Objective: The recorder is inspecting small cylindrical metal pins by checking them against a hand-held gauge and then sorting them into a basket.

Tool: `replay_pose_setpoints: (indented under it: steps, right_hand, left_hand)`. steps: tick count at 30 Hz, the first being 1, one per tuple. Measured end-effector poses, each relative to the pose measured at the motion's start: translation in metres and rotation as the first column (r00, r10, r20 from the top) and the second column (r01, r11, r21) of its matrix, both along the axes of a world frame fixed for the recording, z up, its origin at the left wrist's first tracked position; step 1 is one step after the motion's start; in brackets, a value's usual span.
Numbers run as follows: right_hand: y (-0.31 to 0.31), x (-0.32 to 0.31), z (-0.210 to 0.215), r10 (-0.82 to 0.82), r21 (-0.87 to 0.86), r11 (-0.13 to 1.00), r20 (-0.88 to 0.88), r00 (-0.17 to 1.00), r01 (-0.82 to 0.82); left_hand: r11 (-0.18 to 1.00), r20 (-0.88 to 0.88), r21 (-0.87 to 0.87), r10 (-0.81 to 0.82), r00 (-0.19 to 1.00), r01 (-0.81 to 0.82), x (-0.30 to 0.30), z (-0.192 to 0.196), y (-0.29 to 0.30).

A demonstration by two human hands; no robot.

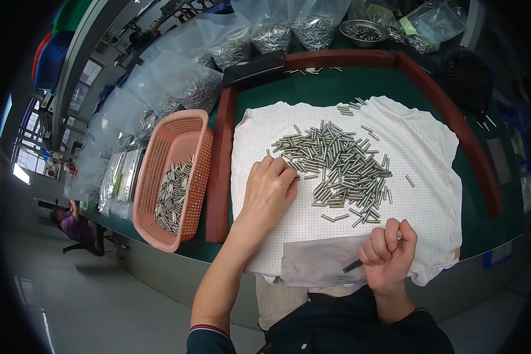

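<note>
progress: we judge it partly done | pink basket (pixel 159 177) about a third full of metal pins | pin pile (pixel 336 165) remains on white cloth (pixel 430 194) | left hand (pixel 268 192) fingers spread flat on the pile's edge | right hand (pixel 389 251) fisted around a dark tool (pixel 353 266)

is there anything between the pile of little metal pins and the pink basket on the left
Yes. The raised reddish-brown rim of the green table runs between the pile of metal pins on the white cloth and the pink basket. The left hand rests at the pile's left edge, on that same side.
</note>
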State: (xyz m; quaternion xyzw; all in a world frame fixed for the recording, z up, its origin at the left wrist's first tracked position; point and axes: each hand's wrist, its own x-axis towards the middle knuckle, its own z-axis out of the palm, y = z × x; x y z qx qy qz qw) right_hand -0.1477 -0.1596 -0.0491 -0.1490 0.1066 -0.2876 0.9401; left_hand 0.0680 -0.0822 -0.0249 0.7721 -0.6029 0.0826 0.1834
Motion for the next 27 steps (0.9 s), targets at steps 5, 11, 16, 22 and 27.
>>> replay_pose_setpoints:
  steps: [5, 11, 16, 22, 27]
  right_hand:
    - [0.002, -0.002, 0.002, 0.008, -0.002, 1.0, -0.006, 1.0, -0.008]
    - [-0.002, 0.002, 0.002, -0.017, 0.007, 1.0, -0.004, 1.0, 0.017]
    - [0.001, 0.003, 0.005, 0.027, -0.027, 0.999, 0.077, 0.997, -0.025]
    - [0.037, 0.031, 0.011, -0.054, -0.344, 0.932, 0.172, 0.984, 0.111]
    - [0.057, 0.049, 0.007, -0.08, -0.353, 0.925, 0.177, 0.981, 0.139]
  left_hand:
    - [1.0, 0.087, 0.022, 0.005, 0.996, -0.007, -0.001, -0.001, -0.001]
    - [1.0, 0.03, 0.029, -0.007, 1.0, 0.006, -0.025, 0.017, 0.028]
    - [0.993, -0.266, 0.114, 0.003, 0.964, 0.029, -0.069, 0.025, 0.087]
    - [0.998, -0.375, 0.053, 0.039, 0.926, -0.021, -0.082, 0.007, 0.095]
    - [0.998, -0.403, 0.062, 0.043, 0.914, -0.019, -0.083, 0.009, 0.095]
